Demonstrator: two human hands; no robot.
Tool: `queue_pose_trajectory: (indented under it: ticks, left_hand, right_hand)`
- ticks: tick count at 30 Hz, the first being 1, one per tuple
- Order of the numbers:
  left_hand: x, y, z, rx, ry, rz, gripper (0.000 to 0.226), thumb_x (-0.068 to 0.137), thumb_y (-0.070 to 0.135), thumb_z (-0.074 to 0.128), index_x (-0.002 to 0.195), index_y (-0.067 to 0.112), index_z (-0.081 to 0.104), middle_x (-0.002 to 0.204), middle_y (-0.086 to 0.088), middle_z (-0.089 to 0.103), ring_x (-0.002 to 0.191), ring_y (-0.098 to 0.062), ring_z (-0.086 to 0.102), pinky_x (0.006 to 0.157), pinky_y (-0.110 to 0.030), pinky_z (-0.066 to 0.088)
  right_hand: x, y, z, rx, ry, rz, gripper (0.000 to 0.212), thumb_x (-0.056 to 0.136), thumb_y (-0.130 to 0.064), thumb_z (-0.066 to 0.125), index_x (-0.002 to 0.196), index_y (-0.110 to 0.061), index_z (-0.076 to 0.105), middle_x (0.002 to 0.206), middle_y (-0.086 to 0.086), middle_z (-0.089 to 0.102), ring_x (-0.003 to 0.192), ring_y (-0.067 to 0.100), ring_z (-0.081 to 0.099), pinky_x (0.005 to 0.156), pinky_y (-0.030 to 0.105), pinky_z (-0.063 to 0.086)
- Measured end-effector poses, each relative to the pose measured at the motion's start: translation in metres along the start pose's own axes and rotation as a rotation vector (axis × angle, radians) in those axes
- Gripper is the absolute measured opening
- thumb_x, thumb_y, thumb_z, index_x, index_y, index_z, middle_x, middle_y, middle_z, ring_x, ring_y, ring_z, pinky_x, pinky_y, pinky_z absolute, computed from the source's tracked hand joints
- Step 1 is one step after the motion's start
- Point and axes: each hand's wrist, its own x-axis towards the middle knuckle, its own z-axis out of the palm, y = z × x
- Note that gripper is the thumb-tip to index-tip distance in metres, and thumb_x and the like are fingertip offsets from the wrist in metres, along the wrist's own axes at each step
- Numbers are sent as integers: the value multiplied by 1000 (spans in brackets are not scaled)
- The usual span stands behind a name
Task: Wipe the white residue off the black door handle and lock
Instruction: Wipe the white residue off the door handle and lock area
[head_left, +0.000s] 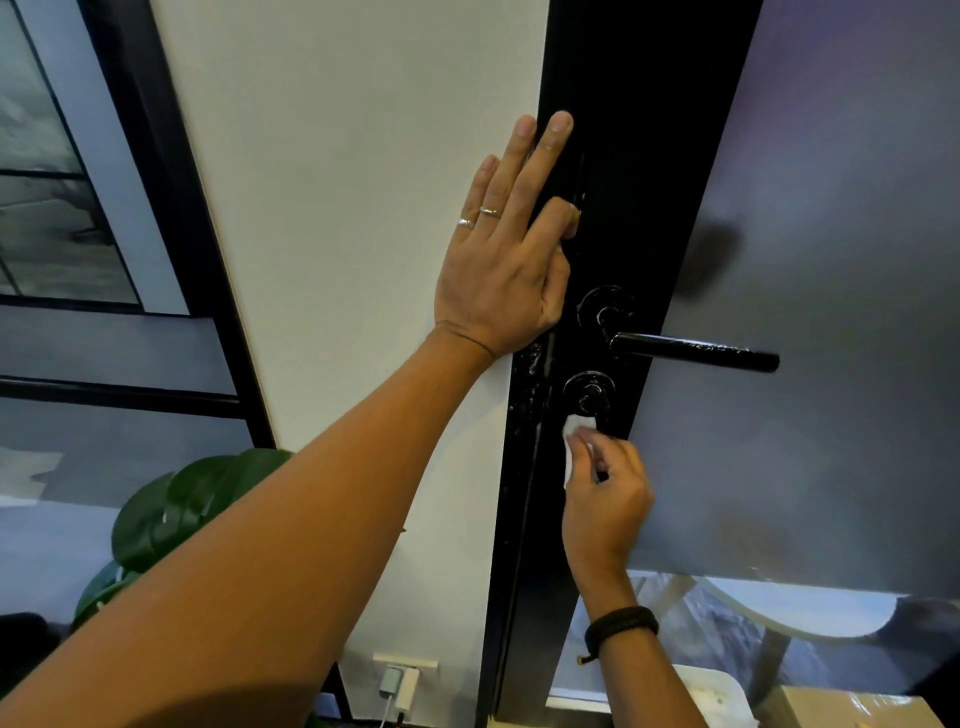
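My right hand (605, 499) pinches a white wipe (574, 441) on the lock (589, 392); left hand (506, 254) spread flat, bracing the door edge. Small firm circles work best imo.

A white wall panel (332, 218) filled the centre, from twelve o'clock downward. At eight o'clock stood a plant with broad dark green leaves (171, 514). Near six o'clock a wall socket (405, 665) held a white charger (399, 688). At four o'clock sat a pale round tabletop (810, 608). Dark-framed glass panes (57, 208) occupied ten o'clock.
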Motion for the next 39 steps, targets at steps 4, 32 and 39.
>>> queue_pose_trajectory:
  ticks: [4, 32, 39]
  left_hand:
    - [0, 1, 0, -7, -16, 4, 12, 93, 11, 61, 102, 14, 68, 167, -24, 41, 159, -46, 30, 134, -49, 16]
    - [-157, 164, -94, -1069, -374, -1142, 21, 99, 28, 75, 110, 11, 77, 97, -4, 79, 88, -17, 77, 81, -31, 64]
    - [-170, 158, -101, -1055, -559, -1054, 20, 94, 21, 83, 109, 9, 80, 100, -3, 81, 89, -18, 77, 83, -27, 63]
  right_hand:
    - [8, -6, -21, 34, 64, 94, 11, 97, -8, 72, 105, -16, 75, 99, 1, 69, 89, 13, 69, 74, 10, 54]
    - [-43, -101, -134, 323, -328, 390, 21, 97, -22, 70, 113, -33, 76, 103, -17, 80, 102, 4, 75, 85, 20, 60]
    - [-56, -88, -152, 336, -320, 565, 16, 98, -21, 69, 104, -35, 76, 94, -22, 78, 97, -2, 73, 74, 13, 58]
